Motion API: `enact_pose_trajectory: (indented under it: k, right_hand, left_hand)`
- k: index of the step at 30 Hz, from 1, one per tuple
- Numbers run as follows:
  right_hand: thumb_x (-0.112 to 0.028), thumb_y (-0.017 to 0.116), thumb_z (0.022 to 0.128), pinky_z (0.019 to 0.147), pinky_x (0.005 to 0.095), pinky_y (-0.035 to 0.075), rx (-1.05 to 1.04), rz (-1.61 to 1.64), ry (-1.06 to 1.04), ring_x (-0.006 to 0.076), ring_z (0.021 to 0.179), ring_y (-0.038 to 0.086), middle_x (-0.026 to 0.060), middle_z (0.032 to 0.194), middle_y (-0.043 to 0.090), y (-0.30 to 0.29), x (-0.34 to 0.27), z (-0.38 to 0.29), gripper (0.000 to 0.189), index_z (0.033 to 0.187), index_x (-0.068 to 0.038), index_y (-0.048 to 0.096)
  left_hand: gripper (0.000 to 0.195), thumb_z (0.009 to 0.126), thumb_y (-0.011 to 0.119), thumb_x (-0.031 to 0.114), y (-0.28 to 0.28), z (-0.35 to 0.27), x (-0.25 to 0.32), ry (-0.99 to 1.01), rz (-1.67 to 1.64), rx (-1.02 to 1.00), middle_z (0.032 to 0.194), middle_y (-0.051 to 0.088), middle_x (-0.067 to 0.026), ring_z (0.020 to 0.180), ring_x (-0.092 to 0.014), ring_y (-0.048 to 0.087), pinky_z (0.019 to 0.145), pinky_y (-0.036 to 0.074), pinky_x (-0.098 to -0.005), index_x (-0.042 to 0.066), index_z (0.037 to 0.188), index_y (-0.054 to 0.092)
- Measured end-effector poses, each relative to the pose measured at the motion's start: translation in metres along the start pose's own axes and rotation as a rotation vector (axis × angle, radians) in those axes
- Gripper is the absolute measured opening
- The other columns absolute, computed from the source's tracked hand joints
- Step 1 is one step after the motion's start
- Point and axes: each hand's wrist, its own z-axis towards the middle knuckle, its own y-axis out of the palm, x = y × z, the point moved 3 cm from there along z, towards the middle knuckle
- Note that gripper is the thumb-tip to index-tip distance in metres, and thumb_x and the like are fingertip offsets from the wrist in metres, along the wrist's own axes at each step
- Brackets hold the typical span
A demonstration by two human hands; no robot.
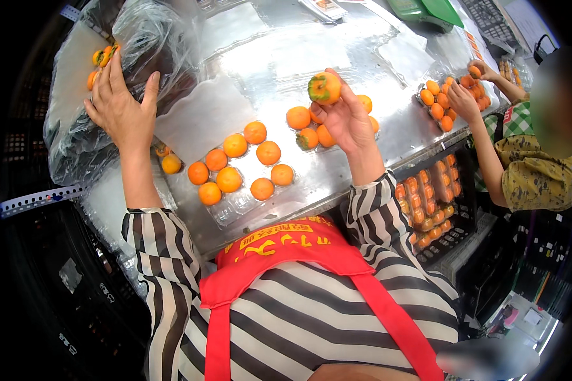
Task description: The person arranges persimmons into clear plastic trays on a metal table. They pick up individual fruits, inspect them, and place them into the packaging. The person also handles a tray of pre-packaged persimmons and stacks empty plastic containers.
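Note:
My right hand (345, 119) holds up an orange persimmon (325, 88) with its green calyx towards me. Beneath that hand sits a group of persimmons (298, 117), partly hidden by it. My left hand (119, 102) reaches over a plastic-lined container, its thumb apart from the fingers. Its fingertips are at a few persimmons (103, 58); whether they touch is hard to tell. Before me on the metal table, a clear plastic tray (233, 209) has several persimmons (229, 179) in its hollows, with some hollows bare.
Crumpled clear plastic liner (148, 38) covers the left container. A persimmon (171, 164) rests by its near side. At right, a co-worker's hands (464, 102) handle persimmons in trays (438, 102). Below the table edge (410, 155), a black crate (467, 209) holds packed trays. A green-lidded container (422, 14) stands behind.

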Motion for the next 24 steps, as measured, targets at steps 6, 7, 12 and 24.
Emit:
enact_pose_trajectory:
  k: [6, 7, 12, 24]
  right_hand:
    - [-0.035, 0.06, 0.093, 0.091, 0.0379, 0.051, -0.073, 0.379, 0.115, 0.0286, 0.105, 0.057, 0.0188, 0.122, 0.054, -0.006, 0.003, -0.011, 0.05, 0.129, -0.003, 0.046]
    - [-0.036, 0.059, 0.093, 0.091, 0.0384, 0.052, -0.081, 0.411, 0.115, 0.0295, 0.105, 0.058, 0.0192, 0.121, 0.054, -0.004, 0.003, -0.013, 0.05, 0.128, -0.003, 0.047]
    - [-0.024, 0.064, 0.091, 0.095, 0.0391, 0.05, -0.136, 0.104, -0.004, 0.0285, 0.111, 0.056, 0.0168, 0.123, 0.053, 0.005, -0.005, -0.031, 0.049, 0.131, -0.003, 0.044]
    - [0.005, 0.071, 0.076, 0.1, 0.0348, 0.045, -0.183, -0.513, -0.267, 0.0223, 0.117, 0.053, 0.0136, 0.127, 0.05, 0.028, 0.0, -0.055, 0.069, 0.137, 0.0, 0.04]
  left_hand:
    - [0.073, 0.08, 0.066, 0.053, -0.002, 0.0, -0.001, 0.01, 0.017, -0.013, 0.138, 0.047, -0.009, 0.133, -0.027, 0.038, 0.109, 0.018, -0.0595, 0.021, 0.141, 0.043]
    - [0.073, 0.081, 0.065, 0.054, -0.004, 0.001, 0.0, 0.007, 0.037, -0.031, 0.139, 0.046, -0.011, 0.133, -0.028, 0.037, 0.109, 0.019, -0.0581, 0.019, 0.141, 0.042]
    - [0.062, 0.082, 0.072, 0.035, -0.029, 0.005, 0.028, -0.006, -0.351, 0.083, 0.133, 0.051, -0.0145, 0.127, -0.029, 0.045, 0.107, 0.031, -0.0444, 0.009, 0.134, 0.05]
    - [0.052, 0.088, 0.068, 0.016, -0.033, -0.088, 0.164, -0.629, -1.735, -1.06, 0.118, 0.055, -0.0104, 0.095, -0.015, 0.063, 0.077, 0.051, -0.0247, 0.002, 0.133, 0.046]
